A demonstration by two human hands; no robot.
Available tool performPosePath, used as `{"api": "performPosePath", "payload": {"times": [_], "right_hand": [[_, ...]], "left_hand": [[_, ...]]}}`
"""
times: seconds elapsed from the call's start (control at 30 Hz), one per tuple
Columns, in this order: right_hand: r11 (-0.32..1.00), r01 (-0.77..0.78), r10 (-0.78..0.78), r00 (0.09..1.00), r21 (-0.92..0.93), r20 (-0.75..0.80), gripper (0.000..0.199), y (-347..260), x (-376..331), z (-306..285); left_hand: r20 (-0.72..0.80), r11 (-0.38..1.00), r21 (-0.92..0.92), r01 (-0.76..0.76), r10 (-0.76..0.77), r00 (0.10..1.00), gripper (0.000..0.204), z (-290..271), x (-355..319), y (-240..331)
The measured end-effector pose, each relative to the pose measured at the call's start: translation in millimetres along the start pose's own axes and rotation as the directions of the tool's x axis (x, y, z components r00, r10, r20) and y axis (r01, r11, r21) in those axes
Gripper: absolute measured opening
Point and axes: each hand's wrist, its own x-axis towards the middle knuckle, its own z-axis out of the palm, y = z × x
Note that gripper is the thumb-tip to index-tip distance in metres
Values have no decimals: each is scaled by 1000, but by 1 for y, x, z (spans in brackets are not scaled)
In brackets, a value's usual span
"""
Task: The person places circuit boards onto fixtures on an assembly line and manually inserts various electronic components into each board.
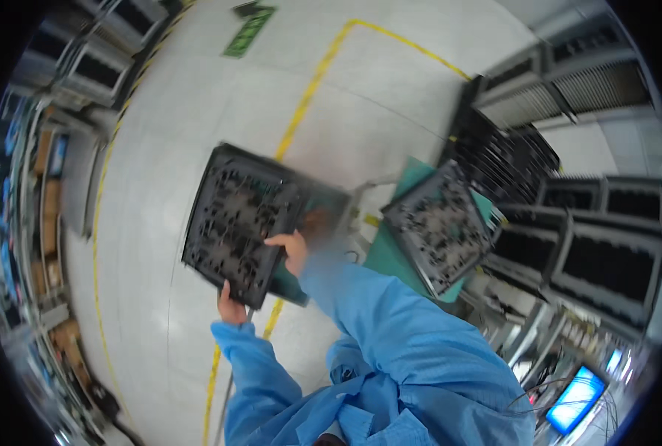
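Person in a blue garment has both bare hands on a black tray. Tray is left of picture centre, out ahead of the body, turned a bit off square, face up, with many small dark cutouts or raised bits across the top; too small to tell which.

Left hand: grip on the near edge, thumb up over the rim, other fingers hidden by the tray. Right hand: grip on the right edge near its lower part, thumb or finger laid over the top; rest blurred, exact finger spread can't be told. Both grips hold the tray, neither stands free.

Dark green panel peeks out under the tray's right side; cannot tell whether the tray touches it. Blurry area just beyond the right hand.

To the right, well apart from the held tray, a second tray lies tilted on a green counter. Past it, a black stack by dark-framed racks. Pale floor with yellow tape, green floor sign up top. Shelving at left, lit screen lower right.
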Motion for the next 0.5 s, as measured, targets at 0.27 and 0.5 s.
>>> {"api": "performPosePath", "payload": {"times": [0.27, 0.5], "right_hand": [[985, 168, -172, 978, -37, -116, 44, -196, -234, -127], [915, 402, -404, 911, -48, -77, 32, -265, -289, -249]], "left_hand": [[309, 964, 150, 220, -257, 916, 64, 140, -95, -124], [460, 753, 236, 615, -643, 612, 30, 225, -102, -239]]}}
